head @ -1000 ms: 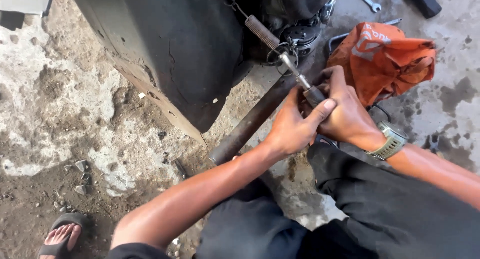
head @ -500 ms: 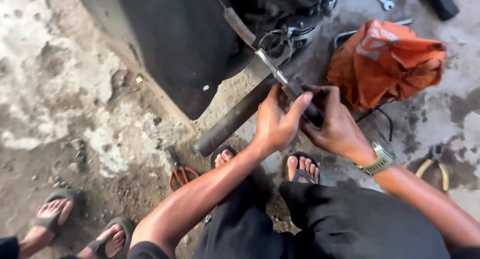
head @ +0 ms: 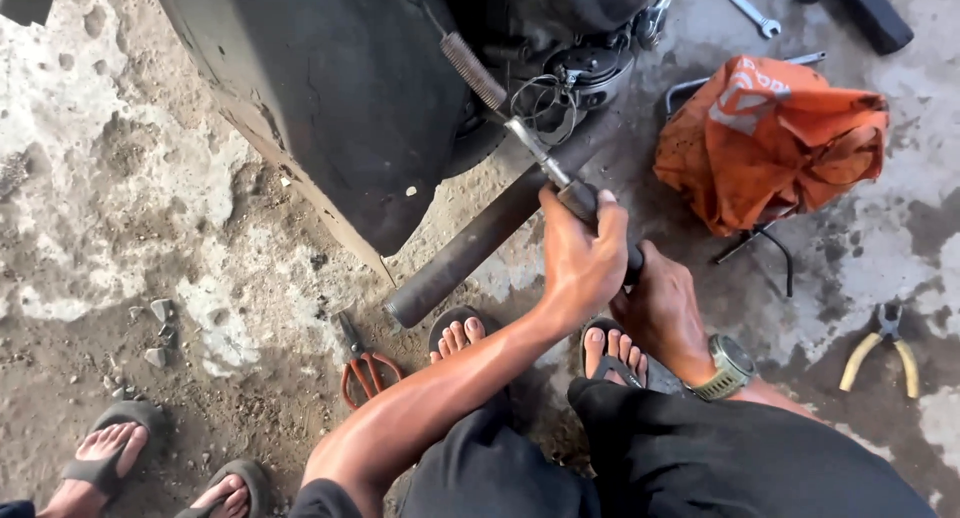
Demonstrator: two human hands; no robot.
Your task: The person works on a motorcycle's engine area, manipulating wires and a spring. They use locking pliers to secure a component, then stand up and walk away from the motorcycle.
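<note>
Below the head camera, the left hand [head: 580, 263] is clenched around the dark handle of a long metal tool [head: 560, 183], which reaches up to the black vehicle body [head: 330, 98]. The right hand [head: 665, 313] grips the same handle lower. Near them, a crumpled orange cloth bag [head: 770, 138] with a pale round mark lies on the concrete; its contents are hidden.

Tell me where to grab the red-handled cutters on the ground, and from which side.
Take the red-handled cutters by the looped red handles, coming from above on the side nearer the person: they lie flat on the ground, the dark blades pointing away toward the pipe.
</note>
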